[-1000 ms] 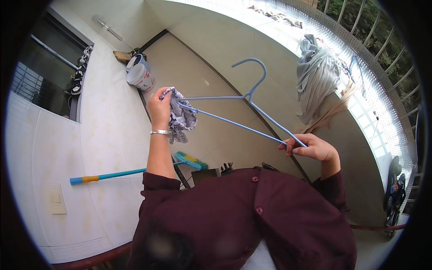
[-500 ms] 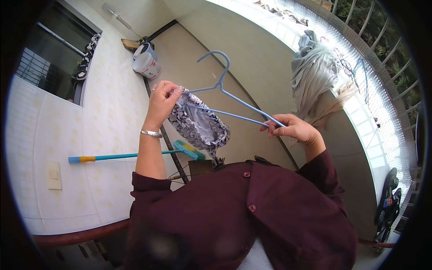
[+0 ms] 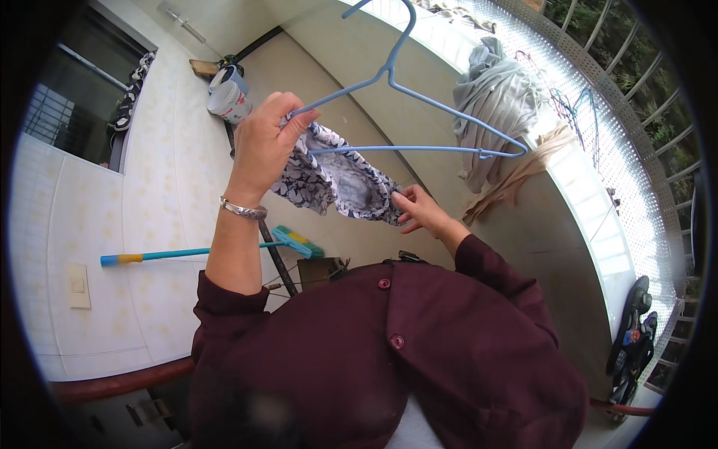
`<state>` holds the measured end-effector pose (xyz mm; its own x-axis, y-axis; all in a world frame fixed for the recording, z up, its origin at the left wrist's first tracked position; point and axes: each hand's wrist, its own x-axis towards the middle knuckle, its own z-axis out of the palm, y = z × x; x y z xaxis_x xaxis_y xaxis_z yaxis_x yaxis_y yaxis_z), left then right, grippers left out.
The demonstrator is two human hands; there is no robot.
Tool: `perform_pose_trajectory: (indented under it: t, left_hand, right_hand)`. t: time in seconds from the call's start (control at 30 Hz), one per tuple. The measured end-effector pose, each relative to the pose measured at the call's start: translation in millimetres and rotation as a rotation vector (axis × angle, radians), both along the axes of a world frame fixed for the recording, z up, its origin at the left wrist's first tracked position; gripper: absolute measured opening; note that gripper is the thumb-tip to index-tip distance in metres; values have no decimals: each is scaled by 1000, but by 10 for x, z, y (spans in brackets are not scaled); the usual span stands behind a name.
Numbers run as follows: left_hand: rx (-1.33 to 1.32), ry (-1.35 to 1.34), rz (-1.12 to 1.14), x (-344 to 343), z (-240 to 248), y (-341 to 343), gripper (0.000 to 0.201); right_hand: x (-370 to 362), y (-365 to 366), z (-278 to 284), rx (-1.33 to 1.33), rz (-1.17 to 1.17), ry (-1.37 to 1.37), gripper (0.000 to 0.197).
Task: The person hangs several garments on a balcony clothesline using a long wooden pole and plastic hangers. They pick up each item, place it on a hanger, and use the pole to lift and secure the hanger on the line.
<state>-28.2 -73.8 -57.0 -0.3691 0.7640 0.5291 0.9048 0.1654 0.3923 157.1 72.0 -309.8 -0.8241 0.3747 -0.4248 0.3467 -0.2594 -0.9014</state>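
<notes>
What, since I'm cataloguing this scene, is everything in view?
hanger: 1, blue, upper centre
garment: 1, white and dark, centre
buckets: 2, white and blue, upper left
broom: 1, mostly teal, left
cloths: at least 2, grey and beige, right
shoes: several, black and white, left
slippers: several, black, lower right
window: 1, dark, upper left
shirt: 1, maroon, lower centre
bracelet: 1, silver, centre left
left grip: 1, bare, on garment and hanger
right grip: 1, bare, on garment

Wears a dark maroon jacket (image 3: pixel 314 337) of plain cloth, with round red buttons (image 3: pixel 396 341) set along the front edge. Has a left sleeve (image 3: pixel 232 299) ending well short of the wrist and a matching right sleeve (image 3: pixel 501 268). Shows a silver, patterned bracelet (image 3: pixel 243 209) and pale grey cloth (image 3: pixel 416 425) at the front opening.
</notes>
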Motion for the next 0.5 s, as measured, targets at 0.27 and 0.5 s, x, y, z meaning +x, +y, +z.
perform_pose_trajectory:
  t: [0.27, 0.5]
  left_hand:
    - [66, 29, 52, -67, 59, -182, 20]
    - [30, 43, 356, -529, -276, -730, 17]
  right_hand:
    - [-691, 131, -183, -140, -193, 91, 15]
    - [-729, 824, 255, -496, -489, 334, 21]
